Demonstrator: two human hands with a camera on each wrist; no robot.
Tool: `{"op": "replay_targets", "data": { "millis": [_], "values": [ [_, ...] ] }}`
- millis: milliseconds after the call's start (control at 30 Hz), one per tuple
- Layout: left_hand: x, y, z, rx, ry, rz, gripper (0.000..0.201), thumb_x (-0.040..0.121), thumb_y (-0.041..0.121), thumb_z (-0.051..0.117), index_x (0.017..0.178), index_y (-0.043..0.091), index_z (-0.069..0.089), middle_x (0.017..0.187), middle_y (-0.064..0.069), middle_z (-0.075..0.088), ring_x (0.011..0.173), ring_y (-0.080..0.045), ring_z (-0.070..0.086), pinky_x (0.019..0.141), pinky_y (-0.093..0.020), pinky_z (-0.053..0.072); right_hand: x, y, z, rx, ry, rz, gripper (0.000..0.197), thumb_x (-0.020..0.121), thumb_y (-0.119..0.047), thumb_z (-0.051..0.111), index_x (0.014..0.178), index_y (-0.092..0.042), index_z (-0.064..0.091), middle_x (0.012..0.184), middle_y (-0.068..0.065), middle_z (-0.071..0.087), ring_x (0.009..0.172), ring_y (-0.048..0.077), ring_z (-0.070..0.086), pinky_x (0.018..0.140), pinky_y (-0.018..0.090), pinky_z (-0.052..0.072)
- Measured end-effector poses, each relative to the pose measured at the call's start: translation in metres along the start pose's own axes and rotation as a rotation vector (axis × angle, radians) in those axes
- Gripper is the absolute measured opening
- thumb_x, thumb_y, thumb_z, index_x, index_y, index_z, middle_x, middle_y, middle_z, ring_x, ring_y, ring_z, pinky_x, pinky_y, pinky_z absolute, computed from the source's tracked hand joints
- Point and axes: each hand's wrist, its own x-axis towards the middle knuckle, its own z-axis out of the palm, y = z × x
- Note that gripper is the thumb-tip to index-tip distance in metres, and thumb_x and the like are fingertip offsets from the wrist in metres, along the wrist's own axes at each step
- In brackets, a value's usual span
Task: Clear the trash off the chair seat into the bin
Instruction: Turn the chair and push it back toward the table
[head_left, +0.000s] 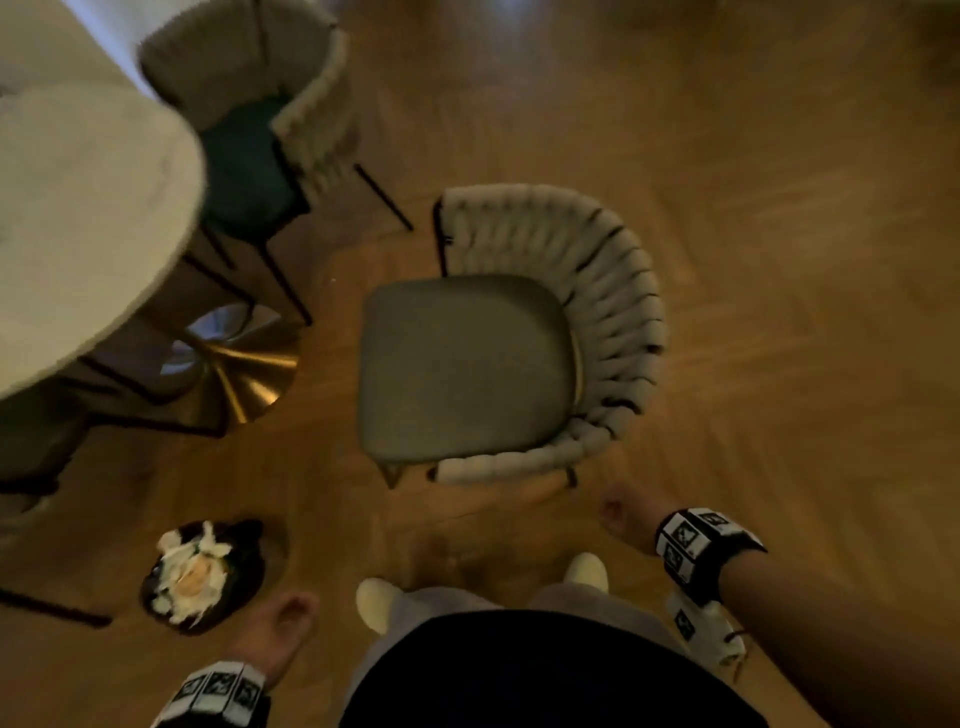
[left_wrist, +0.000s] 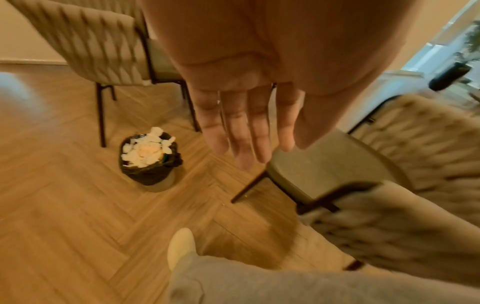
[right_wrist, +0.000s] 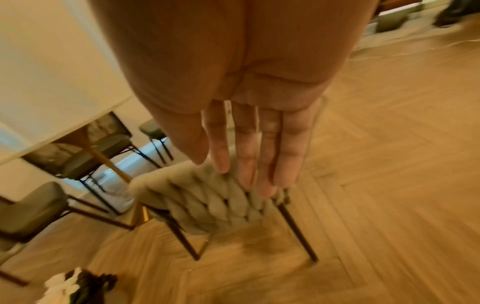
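The chair (head_left: 613, 291) with a woven beige back stands in the middle of the head view, and its grey seat (head_left: 467, 364) is bare. A small bin (head_left: 205, 577) lined with a dark bag sits on the floor at lower left, heaped with white crumpled trash (left_wrist: 145, 150). My left hand (head_left: 283, 631) hangs beside the bin, fingers (left_wrist: 241, 131) straight and holding nothing. My right hand (head_left: 623, 514) hangs just below the chair's near corner, its fingers (right_wrist: 249, 152) straight and relaxed, also holding nothing. The seat (left_wrist: 327, 162) shows again in the left wrist view.
A round white table (head_left: 88, 234) on a gold pedestal base (head_left: 244, 374) fills the left. A second woven chair (head_left: 270, 104) is tucked by it at the top. Herringbone wood floor (head_left: 779, 208) spreads to the right. My feet in pale slippers (head_left: 376, 603) stand between bin and chair.
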Motion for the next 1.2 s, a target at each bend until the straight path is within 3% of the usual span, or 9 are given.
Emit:
{"op": "replay_targets", "data": {
  "millis": [67,167,367,500,667,767,933,1067,1200],
  "values": [
    [0.004,0.048,0.018,0.05,-0.065,0.045,0.019,0.083,-0.003,0.06,0.081,0.016,0.062,0.083,-0.008,0.065,0.085,-0.026,0.062,0.066,-0.013,0.044,-0.008,0.053,0.002,0.043,-0.019,0.047,0.014,0.088,-0.025,0.051,0.077,-0.032,0.05,0.077,-0.005,0.049,0.077,0.021,0.049,0.072,0.032,0.045],
    [0.0,0.113,0.039,0.139,-0.127,0.137,0.014,0.083,0.0,0.061,0.086,0.013,0.063,0.083,-0.005,0.065,0.071,-0.004,0.061,0.062,-0.008,0.042,-0.02,0.108,0.003,0.069,-0.015,0.126,0.004,0.086,-0.03,0.053,0.084,-0.026,0.054,0.089,0.004,0.061,0.081,0.025,0.059,0.074,0.036,0.052],
    [0.023,0.182,0.05,0.114,-0.114,0.194,0.014,0.082,0.014,0.067,0.083,0.028,0.065,0.085,0.008,0.068,0.076,-0.007,0.063,0.071,-0.02,0.046,-0.018,0.148,-0.015,0.065,-0.043,0.178,0.021,0.089,-0.025,0.055,0.104,-0.014,0.066,0.105,0.008,0.068,0.096,0.027,0.063,0.074,0.033,0.048],
    [0.056,0.196,0.051,0.087,-0.113,0.169,0.014,0.083,0.017,0.066,0.082,0.031,0.064,0.085,0.008,0.066,0.08,-0.012,0.061,0.075,-0.031,0.046,0.0,0.16,-0.048,0.046,-0.029,0.181,0.013,0.088,-0.023,0.054,0.091,-0.018,0.066,0.097,0.006,0.068,0.094,0.027,0.064,0.077,0.034,0.049],
    [0.084,0.19,0.054,0.012,-0.056,0.065,0.016,0.081,0.015,0.068,0.081,0.031,0.064,0.086,0.001,0.069,0.083,-0.018,0.064,0.086,-0.037,0.05,0.033,0.184,-0.118,-0.034,0.066,0.179,0.011,0.087,-0.019,0.055,0.087,-0.018,0.065,0.083,0.0,0.056,0.078,0.018,0.052,0.075,0.031,0.045],
    [0.082,0.192,0.057,-0.048,-0.034,-0.033,0.009,0.083,0.011,0.065,0.086,0.019,0.065,0.087,-0.006,0.068,0.086,-0.024,0.064,0.08,-0.032,0.047,0.057,0.194,-0.164,-0.079,0.057,0.175,0.016,0.088,-0.019,0.056,0.095,-0.01,0.067,0.084,0.002,0.055,0.081,0.023,0.057,0.073,0.029,0.042],
    [0.077,0.201,0.095,-0.195,0.023,-0.364,0.017,0.083,0.012,0.066,0.071,0.021,0.058,0.091,-0.018,0.068,0.086,-0.032,0.059,0.084,-0.038,0.045,0.131,0.21,-0.24,-0.203,-0.029,0.058,0.014,0.09,-0.021,0.053,0.077,-0.02,0.056,0.071,-0.001,0.055,0.072,0.021,0.053,0.056,0.023,0.037],
    [0.06,0.265,0.139,-0.252,0.072,-0.553,0.005,0.086,0.017,0.061,0.084,0.018,0.057,0.104,-0.007,0.06,0.095,-0.033,0.056,0.085,-0.037,0.041,0.217,0.22,-0.293,-0.418,-0.1,-0.146,0.017,0.091,-0.023,0.051,0.074,-0.025,0.055,0.082,0.0,0.055,0.077,0.019,0.051,0.068,0.027,0.041],
    [0.045,0.353,0.184,-0.339,0.123,-0.563,0.012,0.082,0.02,0.067,0.075,0.028,0.062,0.092,-0.006,0.069,0.082,-0.025,0.063,0.078,-0.038,0.051,0.271,0.215,-0.349,-0.655,-0.273,-0.374,0.014,0.092,-0.026,0.049,0.08,-0.021,0.055,0.085,-0.002,0.057,0.085,0.023,0.057,0.075,0.032,0.049]
  ]
}}
